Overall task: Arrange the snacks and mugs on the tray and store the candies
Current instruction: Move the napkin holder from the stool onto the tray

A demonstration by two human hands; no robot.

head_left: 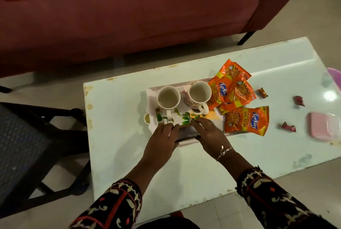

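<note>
A white tray (152, 99) with a leaf print lies on the white table (118, 121). Two white mugs stand on it: a plain one (168, 97) at the left and a red-patterned one (199, 93) to its right. Several orange snack packets (232, 88) are piled at the tray's right end, and one packet (246, 120) lies nearer me. My left hand (163, 137) and my right hand (209, 134) rest on the tray's near edge, fingers curled over it. Three wrapped candies lie on the table to the right: (262, 92), (299, 100), (288, 127).
A pink lid or box (324, 127) sits at the table's right edge, with a purple container (335, 75) beyond it. A dark red sofa (129, 10) stands behind the table. A dark woven chair (24, 145) is at the left.
</note>
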